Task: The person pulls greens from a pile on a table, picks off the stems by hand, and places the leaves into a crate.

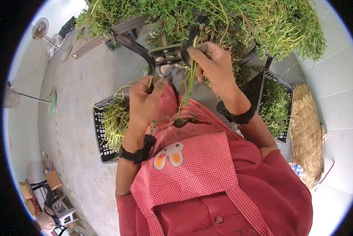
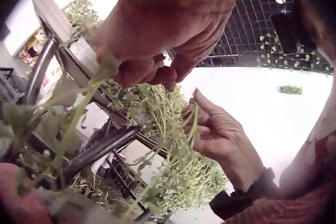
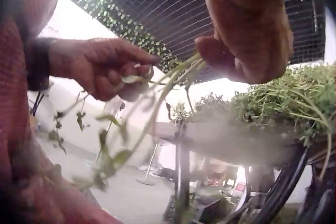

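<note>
In the head view the right hand (image 1: 217, 69) pinches the upper ends of a few green stems (image 1: 191, 80), whose leafy ends hang down over the apron. The left hand (image 1: 143, 100) is to the left of them, fingers curled, with a short green piece (image 1: 150, 82) between thumb and fingers. The right wrist view shows the right hand (image 3: 249, 35) gripping the stem ends, and the left hand (image 3: 100, 66) curled round a small pale green piece (image 3: 135, 79). In the left wrist view the right hand (image 2: 223, 137) holds stems beside the left hand (image 2: 163, 29).
Leafy greens (image 1: 278, 27) are heaped on a table (image 1: 93, 46) ahead. A black crate (image 1: 99, 135) of stems stands at left, another crate (image 1: 277, 106) of greens at right, beside a woven straw roll (image 1: 307, 133). A stand fan (image 1: 40, 28) is at far left.
</note>
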Tool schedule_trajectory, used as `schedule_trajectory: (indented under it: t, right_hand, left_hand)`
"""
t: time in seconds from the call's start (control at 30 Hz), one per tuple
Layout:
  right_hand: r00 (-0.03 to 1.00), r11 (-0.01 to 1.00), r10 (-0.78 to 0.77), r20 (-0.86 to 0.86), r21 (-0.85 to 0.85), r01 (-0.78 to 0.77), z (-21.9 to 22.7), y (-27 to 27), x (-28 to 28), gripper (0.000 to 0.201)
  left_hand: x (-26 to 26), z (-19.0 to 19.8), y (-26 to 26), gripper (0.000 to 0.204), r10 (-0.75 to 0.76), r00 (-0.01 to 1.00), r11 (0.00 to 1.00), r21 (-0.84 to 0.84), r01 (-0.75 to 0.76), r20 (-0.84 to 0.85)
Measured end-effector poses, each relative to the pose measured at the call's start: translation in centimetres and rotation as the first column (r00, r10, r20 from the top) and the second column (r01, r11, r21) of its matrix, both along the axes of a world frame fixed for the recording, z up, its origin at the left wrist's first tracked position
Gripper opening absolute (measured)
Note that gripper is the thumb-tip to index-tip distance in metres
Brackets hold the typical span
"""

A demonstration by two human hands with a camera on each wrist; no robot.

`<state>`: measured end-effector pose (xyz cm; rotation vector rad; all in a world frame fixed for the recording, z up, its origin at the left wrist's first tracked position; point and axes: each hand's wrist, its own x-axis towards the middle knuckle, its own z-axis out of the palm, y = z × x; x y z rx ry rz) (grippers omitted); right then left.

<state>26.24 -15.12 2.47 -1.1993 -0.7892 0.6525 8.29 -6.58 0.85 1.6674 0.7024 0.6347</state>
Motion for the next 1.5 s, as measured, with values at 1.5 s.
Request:
schedule_trajectory:
  t: [1.5]
  right_hand:
    - [0.951, 0.945, 0.301, 0.076, 0.112, -0.308, -0.7, 0.1, 0.9, 0.012]
  left_hand:
    - [1.9, -1.1, -1.4, 0.014, -0.237, 0.955, 0.877, -0.384, 0.289, 0.177]
